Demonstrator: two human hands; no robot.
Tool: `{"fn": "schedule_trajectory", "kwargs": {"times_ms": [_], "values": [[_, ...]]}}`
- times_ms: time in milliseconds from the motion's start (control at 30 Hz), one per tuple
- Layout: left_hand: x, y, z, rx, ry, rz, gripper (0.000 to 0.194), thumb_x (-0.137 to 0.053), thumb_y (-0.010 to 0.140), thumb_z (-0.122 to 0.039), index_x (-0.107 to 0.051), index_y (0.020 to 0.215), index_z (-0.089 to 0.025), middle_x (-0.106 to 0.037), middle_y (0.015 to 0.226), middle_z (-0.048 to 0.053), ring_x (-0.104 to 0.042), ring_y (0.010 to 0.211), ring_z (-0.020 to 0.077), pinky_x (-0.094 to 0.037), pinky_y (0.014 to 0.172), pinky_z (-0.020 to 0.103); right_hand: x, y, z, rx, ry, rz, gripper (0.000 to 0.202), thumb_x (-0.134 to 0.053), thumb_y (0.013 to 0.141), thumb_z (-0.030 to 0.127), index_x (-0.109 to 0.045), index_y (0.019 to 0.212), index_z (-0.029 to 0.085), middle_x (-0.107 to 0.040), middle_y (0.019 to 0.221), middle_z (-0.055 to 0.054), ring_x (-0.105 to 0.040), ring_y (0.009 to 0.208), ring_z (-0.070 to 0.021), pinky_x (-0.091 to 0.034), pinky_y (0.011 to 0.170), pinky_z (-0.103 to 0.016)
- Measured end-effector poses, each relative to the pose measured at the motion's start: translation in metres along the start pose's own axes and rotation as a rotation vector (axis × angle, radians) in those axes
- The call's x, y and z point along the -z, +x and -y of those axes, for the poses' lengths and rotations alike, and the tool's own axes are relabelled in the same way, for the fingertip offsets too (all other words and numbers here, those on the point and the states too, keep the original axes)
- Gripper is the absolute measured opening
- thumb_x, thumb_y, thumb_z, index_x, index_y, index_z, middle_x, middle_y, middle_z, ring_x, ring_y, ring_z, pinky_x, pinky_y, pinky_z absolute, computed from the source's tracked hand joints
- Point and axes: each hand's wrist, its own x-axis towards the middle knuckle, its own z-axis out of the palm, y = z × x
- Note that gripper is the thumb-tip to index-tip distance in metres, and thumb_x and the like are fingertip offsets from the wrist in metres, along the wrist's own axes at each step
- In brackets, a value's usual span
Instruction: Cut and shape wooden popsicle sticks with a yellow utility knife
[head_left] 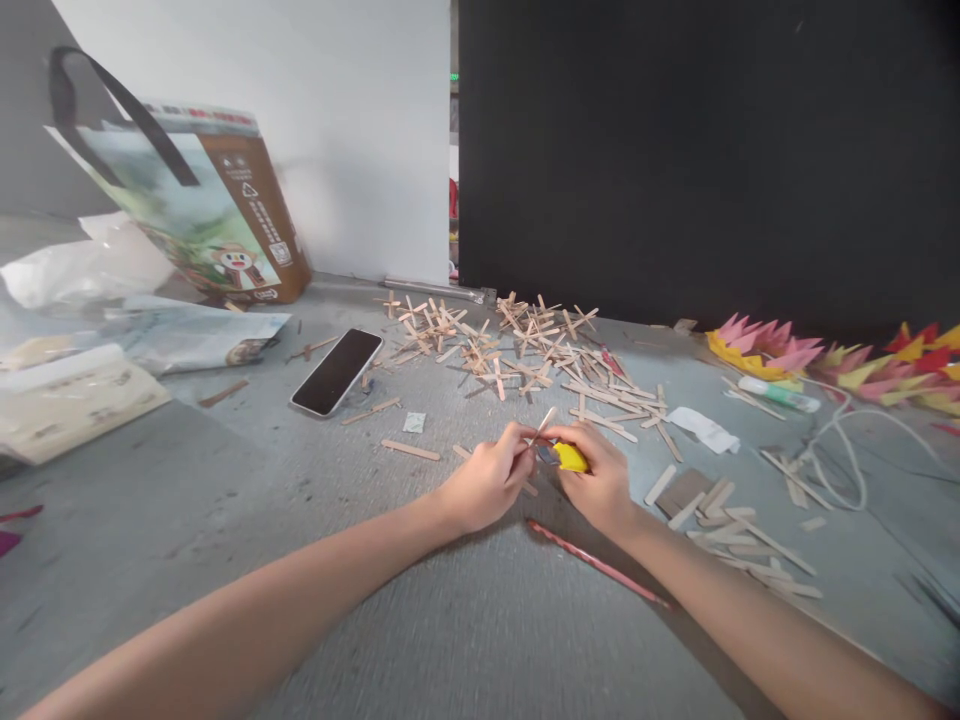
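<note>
To the right of the phone (337, 372) and nearer to us, the head view shows our two hands close together above the grey surface (360, 620). Our left hand (486, 482) has its grip pinched on a small wooden stick (546, 424), which points up between our hands. Our right hand (600, 478) has its grip closed around a yellow tool (571, 457), with its fingertips beside that stick; whether they touch it, we cannot tell.

Right of the phone, and partly beyond it, we have a spread of crossed sticks (499, 375). Well to the phone's right and nearer to us, loose flat sticks (750, 545) lie in a pile. A reddish twisted rod (600, 565) lies between that pile and our left forearm. Farther right than the crossed sticks, we see pink and yellow folded pieces (765, 350) and a pale cable (840, 430). Left of the phone and beyond it stands a printed bag (202, 215), with clear plastic packaging (82, 385) nearer to us.
</note>
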Motion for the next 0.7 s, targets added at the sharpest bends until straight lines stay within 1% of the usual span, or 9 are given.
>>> {"fn": "schedule_trajectory", "kwargs": {"times_ms": [67, 200, 300, 400, 567, 700], "values": [[0.0002, 0.0006, 0.0019, -0.013, -0.009, -0.002, 0.024, -0.045, 0.100, -0.022, -0.051, 0.123, -0.022, -0.074, 0.087, 0.001, -0.075, 0.079, 0.0176, -0.052, 0.073, 0.026, -0.0012, -0.0005, -0.0015, -0.004, -0.013, 0.012, 0.014, -0.059, 0.099, 0.023, -0.068, 0.109, 0.026, -0.073, 0.091, -0.005, -0.066, 0.081, -0.0233, -0.051, 0.075, -0.039], [-0.0002, 0.0018, 0.0054, -0.040, -0.013, 0.029, 0.021, -0.042, 0.103, -0.026, -0.049, 0.122, -0.021, -0.071, 0.081, 0.000, -0.074, 0.078, 0.0178, -0.052, 0.071, 0.025, -0.0037, -0.0005, -0.0043, -0.049, 0.005, 0.031, 0.014, -0.060, 0.100, 0.024, -0.066, 0.111, 0.027, -0.074, 0.098, -0.006, -0.068, 0.090, -0.0241, -0.052, 0.080, -0.038], [-0.0013, 0.0021, 0.0069, -0.032, -0.049, 0.038, 0.013, -0.039, 0.105, -0.031, -0.048, 0.108, -0.022, -0.070, 0.081, 0.000, -0.074, 0.077, 0.0177, -0.051, 0.069, 0.025, -0.0051, 0.0003, -0.0059, -0.087, 0.015, 0.071, 0.013, -0.061, 0.100, 0.028, -0.065, 0.112, 0.027, -0.073, 0.101, -0.005, -0.069, 0.093, -0.0238, -0.053, 0.083, -0.037], [-0.0021, 0.0020, 0.0077, 0.000, -0.029, 0.033, 0.014, -0.039, 0.105, -0.032, -0.045, 0.096, -0.024, -0.069, 0.079, 0.000, -0.073, 0.074, 0.0181, -0.048, 0.067, 0.026, -0.0059, 0.0010, -0.0069, -0.134, 0.010, 0.120, 0.013, -0.060, 0.101, 0.033, -0.064, 0.111, 0.026, -0.072, 0.102, -0.005, -0.068, 0.094, -0.0239, -0.054, 0.085, -0.037], [-0.0017, 0.0025, 0.0081, 0.014, 0.002, 0.010, 0.018, -0.039, 0.105, -0.034, -0.044, 0.091, -0.024, -0.069, 0.077, 0.001, -0.069, 0.069, 0.0173, -0.046, 0.066, 0.026, -0.0066, 0.0014, -0.0073, -0.179, 0.010, 0.162, 0.014, -0.059, 0.102, 0.036, -0.062, 0.110, 0.025, -0.071, 0.103, -0.006, -0.068, 0.096, -0.0237, -0.053, 0.086, -0.037], [-0.0017, 0.0032, 0.0075, 0.006, -0.024, 0.006, 0.018, -0.039, 0.106, -0.032, -0.046, 0.092, -0.024, -0.069, 0.076, 0.001, -0.068, 0.069, 0.0166, -0.046, 0.066, 0.025, -0.0076, 0.0012, -0.0072, -0.202, 0.017, 0.161, 0.014, -0.057, 0.103, 0.036, -0.062, 0.109, 0.025, -0.071, 0.103, -0.005, -0.067, 0.096, -0.0233, -0.053, 0.086, -0.036]]}}
